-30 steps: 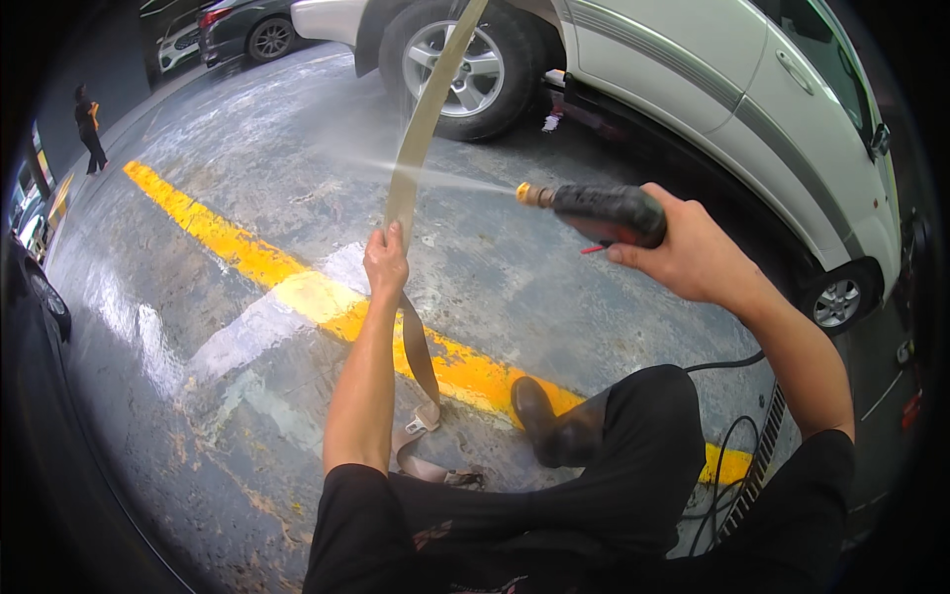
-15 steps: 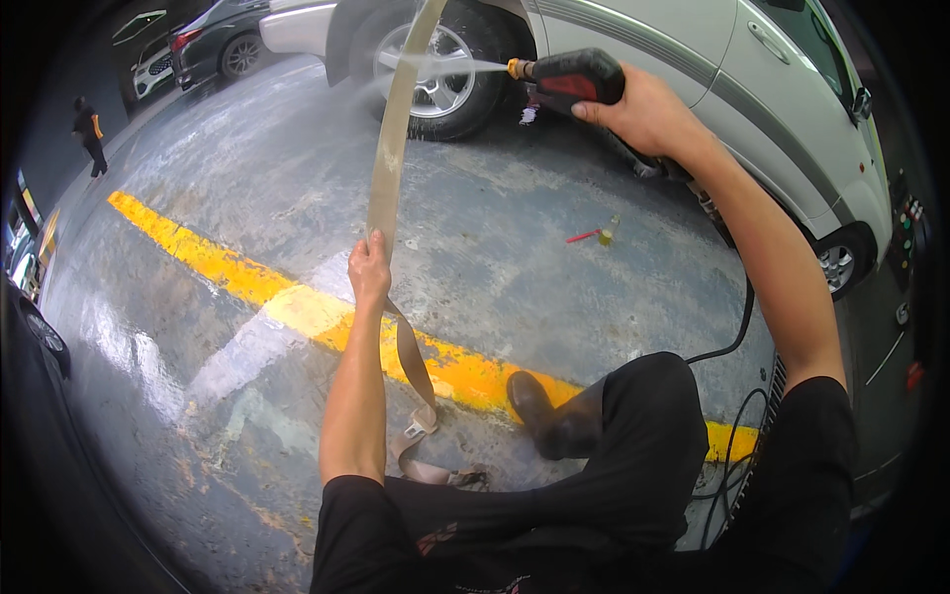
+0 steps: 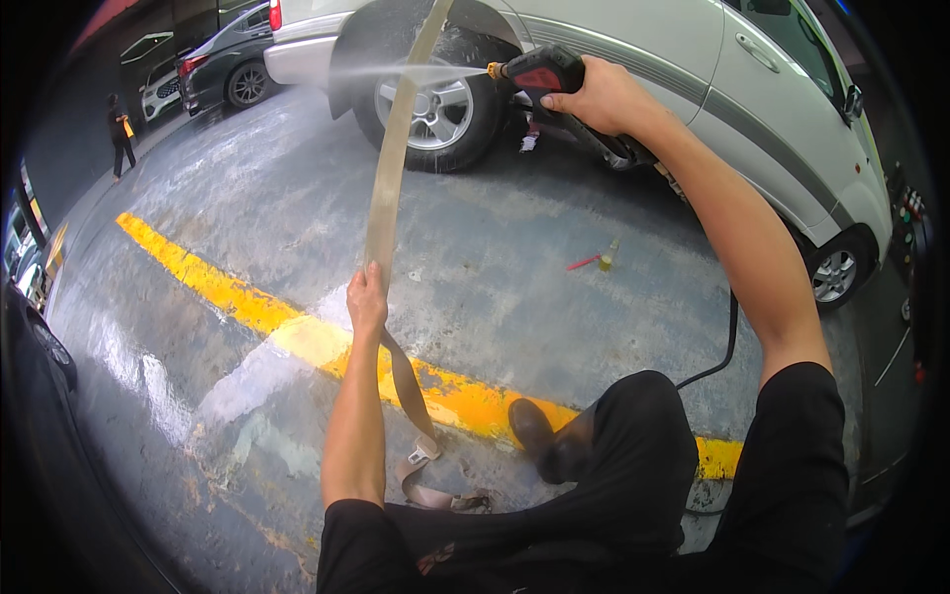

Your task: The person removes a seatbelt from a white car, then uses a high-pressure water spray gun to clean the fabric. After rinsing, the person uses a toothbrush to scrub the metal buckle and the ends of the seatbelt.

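Note:
A beige seat belt (image 3: 394,163) runs from the top of the view down into my left hand (image 3: 367,297), whose fingers are closed around it. Below that hand the strap hangs on, with its metal latch tongue (image 3: 422,454) near the floor and its end lying on the ground. My right hand (image 3: 612,97) is wrapped around a black and red pressure washer gun (image 3: 546,73) with a brass-coloured nozzle. A jet of water (image 3: 435,74) shoots leftward from the nozzle across the upper part of the belt and breaks into mist beyond it.
A silver vehicle (image 3: 633,49) with a rear wheel (image 3: 435,114) stands ahead. The gun's black hose (image 3: 730,342) trails down on the right. A small bottle (image 3: 609,255) and a red object (image 3: 584,262) are on the wet floor. Far left, a person (image 3: 121,139) stands near parked cars.
The view has tilted up a little, so the scene sits lower. The gun has shifted slightly left, closer to the belt, and the spray now carries farther past it. Both grips are unchanged.

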The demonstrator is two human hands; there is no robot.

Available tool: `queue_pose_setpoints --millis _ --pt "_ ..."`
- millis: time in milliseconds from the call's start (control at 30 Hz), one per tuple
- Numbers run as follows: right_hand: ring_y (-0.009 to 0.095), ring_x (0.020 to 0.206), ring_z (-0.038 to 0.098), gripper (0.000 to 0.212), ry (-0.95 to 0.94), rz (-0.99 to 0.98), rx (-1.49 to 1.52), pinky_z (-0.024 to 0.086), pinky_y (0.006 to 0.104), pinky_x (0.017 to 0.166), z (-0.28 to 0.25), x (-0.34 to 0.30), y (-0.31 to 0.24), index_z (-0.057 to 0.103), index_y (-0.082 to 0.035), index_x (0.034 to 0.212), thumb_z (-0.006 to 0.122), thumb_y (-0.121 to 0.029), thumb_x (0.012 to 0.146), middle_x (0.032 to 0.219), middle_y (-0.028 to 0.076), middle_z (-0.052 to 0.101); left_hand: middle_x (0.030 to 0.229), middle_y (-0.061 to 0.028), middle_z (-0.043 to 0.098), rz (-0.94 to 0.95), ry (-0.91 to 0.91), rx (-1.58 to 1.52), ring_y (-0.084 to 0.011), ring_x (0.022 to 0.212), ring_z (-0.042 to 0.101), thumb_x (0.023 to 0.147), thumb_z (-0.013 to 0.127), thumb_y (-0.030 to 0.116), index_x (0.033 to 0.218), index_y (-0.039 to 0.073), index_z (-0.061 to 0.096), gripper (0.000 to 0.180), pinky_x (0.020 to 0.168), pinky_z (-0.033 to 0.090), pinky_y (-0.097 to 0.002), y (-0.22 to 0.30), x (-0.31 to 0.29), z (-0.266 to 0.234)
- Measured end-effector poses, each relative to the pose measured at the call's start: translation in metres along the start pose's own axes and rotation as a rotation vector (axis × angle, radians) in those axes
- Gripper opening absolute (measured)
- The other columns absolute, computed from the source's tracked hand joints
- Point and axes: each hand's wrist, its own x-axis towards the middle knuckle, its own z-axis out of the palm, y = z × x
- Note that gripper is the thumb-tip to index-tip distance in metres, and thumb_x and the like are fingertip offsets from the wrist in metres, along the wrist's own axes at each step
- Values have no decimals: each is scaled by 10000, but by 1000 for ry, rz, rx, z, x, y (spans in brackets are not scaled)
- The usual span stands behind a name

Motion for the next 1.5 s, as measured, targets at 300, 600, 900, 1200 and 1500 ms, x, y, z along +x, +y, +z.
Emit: queue_pose_setpoints --millis 300,600,900,1200,1500 --pt "372 1100 642 625 17 81 -32 498 416 948 -7 61 32 628 43 1174 770 -450 818 1157 227 679 793 -116 566 -68 -122 22 -194 711 513 1012 482 492 925 -43 601 555 635 419 -366 2 -4 -10" --pt "383 1124 632 545 26 11 -32 494 428 973 22 65 15 643 -7 1182 777 -395 824 1141 237 684 664 -122 540 -6 -44 -52 -196 652 491 1005 518 466 747 -43 542 572 616 409 -397 -11 5 -7" --pt "397 1072 664 580 6 22 -19 532 448 912 34 91 33 659 63 1140 763 -422 839 1109 261 693 669 -92 520 -83 -70 -47 -168 661 477 1007 517 457 758 -28 547 546 613 401 -378 -11 -1 3" --pt "386 1045 674 555 125 27 27 536 441 904 12 162 71 694 57 1081 775 -426 819 1096 259 696 709 -21 493 -134 -102 35 -123 666 445 1030 497 416 829 4 565 463 595 371 -317 -27 3 -13" --pt "349 1058 679 524 155 107 25 534 419 912 -4 241 87 706 3 1118 769 -424 822 1125 216 705 666 9 454 -194 -65 3 -94 622 407 1026 528 421 745 49 504 467 545 344 -303 -19 8 -14"
